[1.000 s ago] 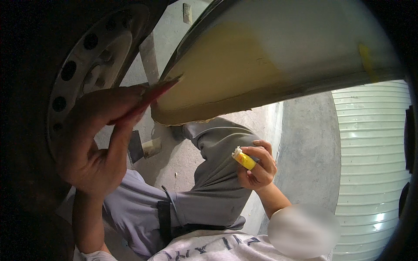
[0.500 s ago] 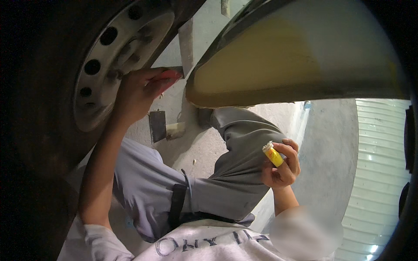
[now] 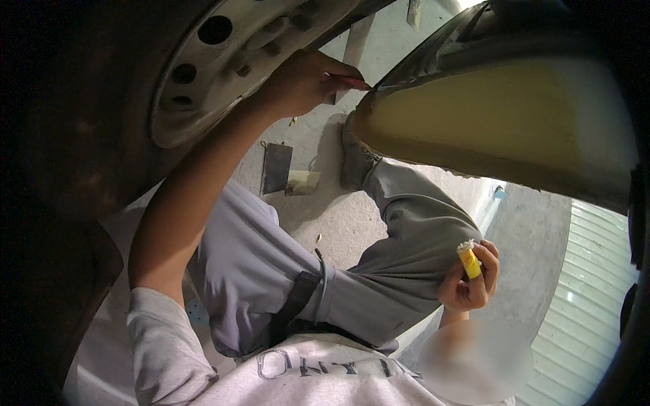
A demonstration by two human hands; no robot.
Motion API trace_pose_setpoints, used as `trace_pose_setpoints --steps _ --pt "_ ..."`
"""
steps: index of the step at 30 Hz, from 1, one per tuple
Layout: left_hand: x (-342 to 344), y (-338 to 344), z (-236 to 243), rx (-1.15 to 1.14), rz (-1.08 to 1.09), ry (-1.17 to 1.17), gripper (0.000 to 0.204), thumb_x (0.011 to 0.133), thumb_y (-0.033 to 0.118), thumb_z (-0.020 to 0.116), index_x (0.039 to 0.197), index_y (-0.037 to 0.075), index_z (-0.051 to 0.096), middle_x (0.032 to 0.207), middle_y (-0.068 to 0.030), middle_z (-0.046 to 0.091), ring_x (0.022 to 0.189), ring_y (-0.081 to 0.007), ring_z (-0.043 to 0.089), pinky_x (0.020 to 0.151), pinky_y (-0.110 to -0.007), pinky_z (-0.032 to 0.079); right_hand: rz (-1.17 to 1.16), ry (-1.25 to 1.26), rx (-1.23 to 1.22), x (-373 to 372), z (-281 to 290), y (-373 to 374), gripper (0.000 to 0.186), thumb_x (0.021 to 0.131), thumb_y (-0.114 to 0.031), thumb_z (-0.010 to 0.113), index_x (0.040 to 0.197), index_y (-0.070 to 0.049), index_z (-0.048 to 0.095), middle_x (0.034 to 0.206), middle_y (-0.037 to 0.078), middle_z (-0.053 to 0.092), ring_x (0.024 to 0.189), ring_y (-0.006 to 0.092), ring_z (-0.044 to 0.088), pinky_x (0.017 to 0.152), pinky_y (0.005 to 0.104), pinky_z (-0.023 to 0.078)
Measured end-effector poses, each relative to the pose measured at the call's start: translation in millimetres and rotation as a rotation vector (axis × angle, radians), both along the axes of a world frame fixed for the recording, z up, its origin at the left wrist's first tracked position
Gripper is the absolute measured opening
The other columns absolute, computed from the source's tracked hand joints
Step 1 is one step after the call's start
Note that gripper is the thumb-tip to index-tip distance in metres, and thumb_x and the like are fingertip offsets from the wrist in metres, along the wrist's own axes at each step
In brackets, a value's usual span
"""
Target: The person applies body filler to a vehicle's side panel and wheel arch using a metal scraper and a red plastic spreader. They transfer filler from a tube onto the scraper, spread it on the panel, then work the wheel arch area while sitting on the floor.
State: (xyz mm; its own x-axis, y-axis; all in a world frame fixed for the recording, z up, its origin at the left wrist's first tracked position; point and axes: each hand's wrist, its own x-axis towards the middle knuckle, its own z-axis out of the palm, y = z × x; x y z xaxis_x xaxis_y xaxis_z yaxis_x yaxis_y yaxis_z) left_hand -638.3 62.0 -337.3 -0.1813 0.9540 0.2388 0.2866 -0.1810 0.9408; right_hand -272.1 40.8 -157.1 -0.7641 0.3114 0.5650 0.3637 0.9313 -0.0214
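Observation:
My left hand (image 3: 298, 81) is closed on a thin red piece (image 3: 351, 82), of a kind I cannot make out. The piece's tip is at the upper left edge of a curved vehicle body panel (image 3: 487, 128), and it seems to touch it. A broad tan, filler-like patch covers much of this panel. Lower right, in front of my grey-trousered leg, my right hand (image 3: 474, 284) pinches a small yellow tube (image 3: 470, 263) with a ragged white end, tilted upward.
A wheel (image 3: 196, 95) with a steel rim and dark tyre stands close on the left, beside my left arm. On the concrete floor lie a dark flat plate (image 3: 277, 168) and a pale block (image 3: 302, 183). Ribbed pale sheeting (image 3: 575, 304) rises at the right.
My left hand has moved right and up with the red piece, from short of the panel to its edge. The whole view has shifted; my right hand still holds the yellow tube.

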Motion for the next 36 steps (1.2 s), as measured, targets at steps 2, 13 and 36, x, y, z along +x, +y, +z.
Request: trace_pose_setpoints --steps 2,13,36 --pt "-2.8 1.9 3.6 0.054 -0.009 0.088 0.023 0.097 0.022 0.062 0.113 0.010 0.073 0.106 -0.0087 0.074 0.095 -0.0218 0.071 0.085 -0.035 0.055 0.006 0.002 -0.008 0.2 -0.4 0.0 0.008 0.077 0.001 0.064 0.082 0.007 0.066 0.094 0.021 0.069 0.085 0.0327 0.066 0.083 0.0493 0.053" --pt "-12.1 5.5 -1.7 0.139 -0.100 0.181 0.023 0.095 0.021 0.063 0.112 0.009 0.073 0.108 -0.0077 0.074 0.102 -0.0235 0.068 0.093 -0.038 0.053 -0.011 -0.023 0.026 1.8 -1.4 -0.4 0.006 0.081 0.001 0.065 0.084 0.006 0.066 0.096 0.021 0.068 0.086 0.0349 0.066 0.080 0.0477 0.053" --pt "-11.8 -36.8 40.9 -0.040 -0.240 0.249 0.025 0.094 0.019 0.063 0.116 0.009 0.070 0.100 -0.0138 0.073 0.085 -0.0244 0.071 0.077 -0.036 0.055 -0.023 -0.006 0.014 -4.1 1.3 -1.7 0.009 0.079 0.002 0.063 0.085 0.005 0.068 0.094 0.021 0.069 0.085 0.0331 0.066 0.083 0.0500 0.053"
